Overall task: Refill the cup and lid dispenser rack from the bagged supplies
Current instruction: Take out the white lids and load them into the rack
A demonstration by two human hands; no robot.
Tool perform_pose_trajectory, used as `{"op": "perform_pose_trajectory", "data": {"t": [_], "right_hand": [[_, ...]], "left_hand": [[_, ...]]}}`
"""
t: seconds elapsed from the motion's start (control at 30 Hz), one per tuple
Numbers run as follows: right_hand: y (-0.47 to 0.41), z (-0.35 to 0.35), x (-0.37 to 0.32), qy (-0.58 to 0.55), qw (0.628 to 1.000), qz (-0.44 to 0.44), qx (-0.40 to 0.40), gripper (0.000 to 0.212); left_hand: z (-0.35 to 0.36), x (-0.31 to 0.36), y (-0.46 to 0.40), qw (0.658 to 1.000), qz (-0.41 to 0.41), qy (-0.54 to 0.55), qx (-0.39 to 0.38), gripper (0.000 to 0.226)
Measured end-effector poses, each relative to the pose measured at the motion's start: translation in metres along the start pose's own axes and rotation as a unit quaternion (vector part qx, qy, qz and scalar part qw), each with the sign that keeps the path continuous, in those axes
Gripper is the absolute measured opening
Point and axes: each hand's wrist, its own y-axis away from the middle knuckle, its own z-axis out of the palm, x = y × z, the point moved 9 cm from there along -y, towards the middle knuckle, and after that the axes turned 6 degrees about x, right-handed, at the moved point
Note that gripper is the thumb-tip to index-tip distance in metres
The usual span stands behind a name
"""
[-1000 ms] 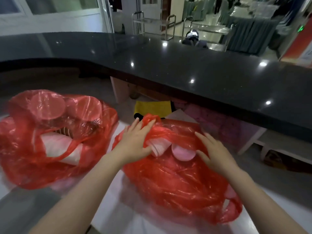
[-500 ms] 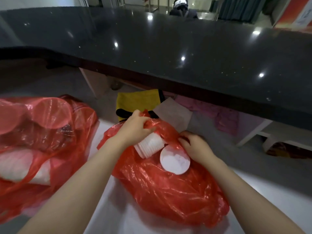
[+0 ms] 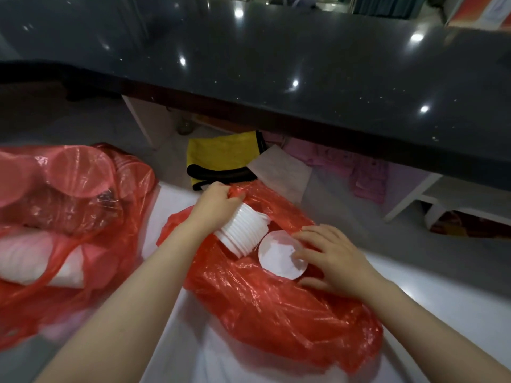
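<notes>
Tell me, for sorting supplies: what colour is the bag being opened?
Translucent red plastic bag, clearest in the head view.

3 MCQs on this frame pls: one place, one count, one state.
1. Where is the yellow cloth?
A. Beyond the near red bag, under the black counter's edge
B. Inside the left bag
C. On the counter

2. How many red bags are in view?
A. One
B. Two
C. Three

3. What is the left hand doing?
A. Resting flat on the table
B. Gripping the near red bag's plastic by the white ribbed stack
C. Holding the cloth

Answers:
1 A: it lies past the near red bag, below the black counter.
2 B: the near one and the left bag.
3 B: its fingers curl round bunched plastic above the white ribbed stack.
</notes>
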Motion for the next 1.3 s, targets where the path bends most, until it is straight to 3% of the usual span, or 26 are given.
{"op": "perform_pose_trajectory", "data": {"t": [0.1,0.2,0.3,0.4,0.5,0.7,0.87,1.0,1.07,1.2,1.23,1.3], "right_hand": [[-0.003,0.004,-0.006,-0.006,1.0,0.027,-0.013,0.038],[-0.008,-0.002,-0.016,-0.026,0.999,0.017,0.018,0.02],[-0.005,-0.012,-0.01,-0.089,0.992,0.066,0.059,0.01],[-0.002,-0.024,0.005,-0.181,0.962,0.168,0.116,0.021],[0.0,-0.031,0.02,-0.227,0.922,0.271,0.157,0.009],[-0.014,-0.033,0.032,-0.3,0.864,0.346,0.21,0.011],[-0.033,-0.01,0.016,-0.33,0.888,0.312,0.076,0.024],[-0.033,-0.005,0.003,-0.371,0.873,0.307,0.077,0.018],[-0.034,-0.002,-0.002,-0.376,0.868,0.315,0.075,0.029],[-0.049,-0.003,-0.022,-0.316,0.911,0.262,0.045,0.043],[-0.051,-0.001,-0.028,-0.31,0.917,0.248,0.017,0.055],[-0.049,0.01,-0.041,-0.279,0.932,0.223,-0.059,0.103]], "left_hand": [[0.003,-0.007,0.005,0.999,-0.041,0.026,-0.013,0.042],[-0.003,-0.014,0.01,0.996,-0.066,0.052,-0.009,0.038],[-0.008,-0.023,0.016,0.994,-0.089,0.066,-0.022,0.032],[-0.006,-0.025,0.023,0.992,-0.091,0.073,-0.039,0.033],[-0.004,-0.025,0.026,0.993,-0.09,0.075,-0.032,0.041],[0.006,-0.018,0.03,0.992,-0.05,0.075,-0.09,0.036],[0.012,-0.015,0.036,0.988,-0.052,0.108,-0.095,0.044],[0.014,-0.026,0.042,0.976,-0.113,0.186,-0.031,0.035],[0.018,-0.028,0.045,0.967,-0.135,0.218,-0.004,0.032],[0.019,-0.028,0.05,0.955,-0.151,0.252,0.041,0.034],[0.018,-0.029,0.051,0.952,-0.154,0.258,0.054,0.035],[0.016,-0.031,0.054,0.95,-0.155,0.261,0.076,0.037]]}}
